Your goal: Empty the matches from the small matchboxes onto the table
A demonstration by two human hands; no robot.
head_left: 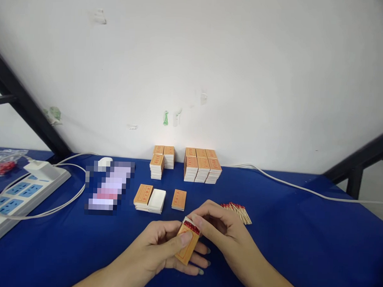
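Note:
An orange matchbox (187,246) rests in my left hand (167,248), the thumb across its front and the fingers behind it. Its top end is partly open, and red match heads show inside. My right hand (221,229) has its thumb and bent fingers at the box's upper right edge, pinching there. A pile of loose red-tipped matches (241,213) lies just beyond my right hand. Ahead, a single matchbox (178,200) lies flat, with orange matchboxes (143,194) and a white open tray (157,200) to its left.
Stacked matchboxes stand near the wall in a smaller group (157,164) and a larger group (202,165). At the left are a blurred-out flat object (112,186), a power strip (23,196) and white cables. Another cable (290,187) runs along the right.

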